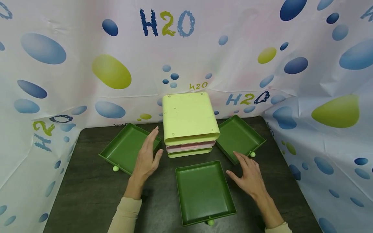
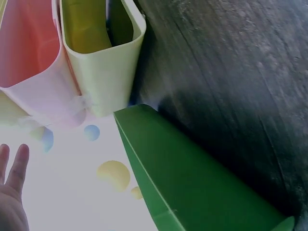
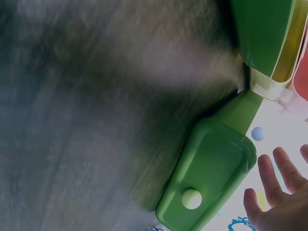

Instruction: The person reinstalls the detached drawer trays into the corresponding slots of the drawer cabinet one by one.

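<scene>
- Sheet (image 1: 204, 55), printed H2O, at back and sides
- Table (image 1: 276, 207), dark
- Stack (image 1: 189, 116) of yellow and pink sleeves, at the table's back
- Left tray (image 1: 125, 147) and right tray (image 1: 240, 136) beside the stack, front tray (image 1: 204, 191) before it, green
- Left hand (image 1: 147, 161), above the left tray's inner side, fingers extended, thumb apart
- Right hand (image 1: 249, 178), near right and front trays, fingers spread
- Knobs (image 1: 116, 168), light green, one per tray

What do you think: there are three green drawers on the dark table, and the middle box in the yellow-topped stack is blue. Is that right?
Not quite: the middle box in the yellow-topped stack is pink, not blue, as the head view shows. There are indeed three green drawers on the dark table.
</scene>
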### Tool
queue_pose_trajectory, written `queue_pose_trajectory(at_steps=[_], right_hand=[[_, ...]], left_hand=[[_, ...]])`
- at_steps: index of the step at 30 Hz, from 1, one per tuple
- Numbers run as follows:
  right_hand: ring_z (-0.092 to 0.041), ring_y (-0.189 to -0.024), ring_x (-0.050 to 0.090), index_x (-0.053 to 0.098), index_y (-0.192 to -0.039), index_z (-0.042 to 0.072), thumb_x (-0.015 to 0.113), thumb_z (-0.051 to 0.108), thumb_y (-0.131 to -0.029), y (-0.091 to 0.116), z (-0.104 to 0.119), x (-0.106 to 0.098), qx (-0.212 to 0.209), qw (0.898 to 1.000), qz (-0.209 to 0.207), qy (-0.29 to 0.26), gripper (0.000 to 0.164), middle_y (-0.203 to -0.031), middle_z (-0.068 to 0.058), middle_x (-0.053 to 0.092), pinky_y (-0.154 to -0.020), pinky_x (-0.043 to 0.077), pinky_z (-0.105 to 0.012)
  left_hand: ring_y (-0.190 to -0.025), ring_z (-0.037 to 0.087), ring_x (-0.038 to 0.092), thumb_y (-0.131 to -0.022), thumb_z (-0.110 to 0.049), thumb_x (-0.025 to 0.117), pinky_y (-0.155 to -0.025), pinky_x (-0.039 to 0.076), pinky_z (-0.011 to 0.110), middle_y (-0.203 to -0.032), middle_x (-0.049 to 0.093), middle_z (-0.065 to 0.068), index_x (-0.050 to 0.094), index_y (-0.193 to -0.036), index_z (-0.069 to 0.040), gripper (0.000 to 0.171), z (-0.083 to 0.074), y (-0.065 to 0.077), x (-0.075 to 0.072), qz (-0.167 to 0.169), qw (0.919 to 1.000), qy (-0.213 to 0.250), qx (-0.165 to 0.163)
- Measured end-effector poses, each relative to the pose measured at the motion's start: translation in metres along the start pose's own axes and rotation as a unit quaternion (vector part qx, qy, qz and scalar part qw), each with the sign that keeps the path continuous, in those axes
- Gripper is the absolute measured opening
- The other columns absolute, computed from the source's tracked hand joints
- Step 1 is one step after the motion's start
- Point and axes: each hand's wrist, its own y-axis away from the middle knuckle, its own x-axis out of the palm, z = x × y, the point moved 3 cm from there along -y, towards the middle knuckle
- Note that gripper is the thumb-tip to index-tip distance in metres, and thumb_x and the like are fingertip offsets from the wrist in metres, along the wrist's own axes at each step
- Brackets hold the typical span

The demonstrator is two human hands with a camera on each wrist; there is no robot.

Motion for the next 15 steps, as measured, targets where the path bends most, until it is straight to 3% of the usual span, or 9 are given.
queue_pose_trajectory(at_steps=[5, 10, 15], right_hand=[[-0.038, -0.118, 0.054, 0.046, -0.15, 0.016, 0.081, 0.042, -0.08, 0.006, 0.004, 0.006, 0.007, 1.0, 0.002, -0.001, 0.082, -0.136, -0.015, 0.055, -0.096, 0.037, -0.062], [-0.038, -0.116, 0.055, 0.046, -0.149, 0.015, 0.083, 0.039, -0.079, 0.008, 0.007, 0.01, 0.002, 1.0, -0.003, -0.002, 0.082, -0.135, -0.016, 0.055, -0.092, 0.039, -0.06], [-0.029, -0.103, 0.063, 0.046, -0.149, 0.017, 0.083, 0.039, -0.081, 0.009, 0.009, 0.015, 0.014, 1.0, 0.018, -0.012, 0.081, -0.136, -0.012, 0.054, -0.077, 0.049, -0.054]], left_hand=[[-0.141, 0.033, 0.038, -0.103, -0.059, 0.035, -0.105, 0.037, 0.056, -0.159, 0.031, 0.014, 0.033, -0.153, 0.0, 0.077, -0.004, -0.004, 0.003, -0.008, 0.9998, 0.009, 0.014], [-0.139, 0.032, 0.041, -0.1, -0.063, 0.039, -0.101, 0.04, 0.057, -0.158, 0.032, 0.017, 0.036, -0.153, -0.005, 0.079, -0.005, -0.004, 0.008, -0.012, 0.9996, 0.012, 0.022], [-0.137, 0.03, 0.044, -0.097, -0.066, 0.041, -0.1, 0.042, 0.056, -0.157, 0.033, 0.017, 0.039, -0.152, -0.006, 0.081, -0.005, -0.005, 0.012, -0.016, 0.9994, 0.019, 0.025]])
